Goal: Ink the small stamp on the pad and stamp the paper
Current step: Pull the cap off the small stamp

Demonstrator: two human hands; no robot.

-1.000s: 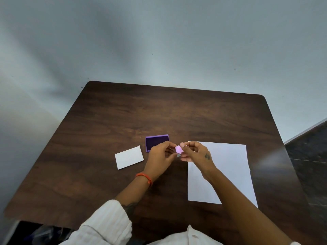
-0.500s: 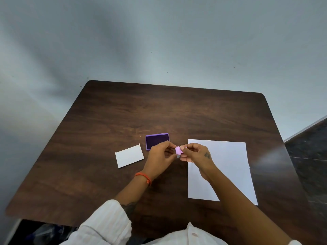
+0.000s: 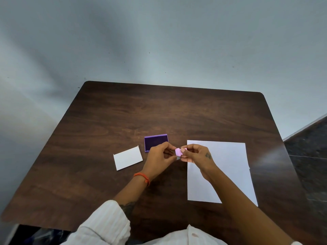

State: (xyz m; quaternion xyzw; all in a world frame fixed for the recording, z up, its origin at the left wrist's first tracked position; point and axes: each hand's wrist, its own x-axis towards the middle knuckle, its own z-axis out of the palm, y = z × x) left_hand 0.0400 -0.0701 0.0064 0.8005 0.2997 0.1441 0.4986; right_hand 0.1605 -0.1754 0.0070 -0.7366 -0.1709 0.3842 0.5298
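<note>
Small pink stamp [image 3: 178,152], held above the dark wooden table [image 3: 177,112] near its centre, pinched between the fingertips of both hands. Left hand [image 3: 159,156], at 9 o'clock of the stamp, closes on its left end; right hand [image 3: 196,154], at 3 o'clock, closes on its right end. Purple ink pad [image 3: 155,141], open, lies at 10 o'clock, just beyond the left hand. White paper [image 3: 228,165] lies at 3 to 5 o'clock, under the right wrist. White lid [image 3: 127,157] rests at 9 o'clock, apart from the pad.
</note>
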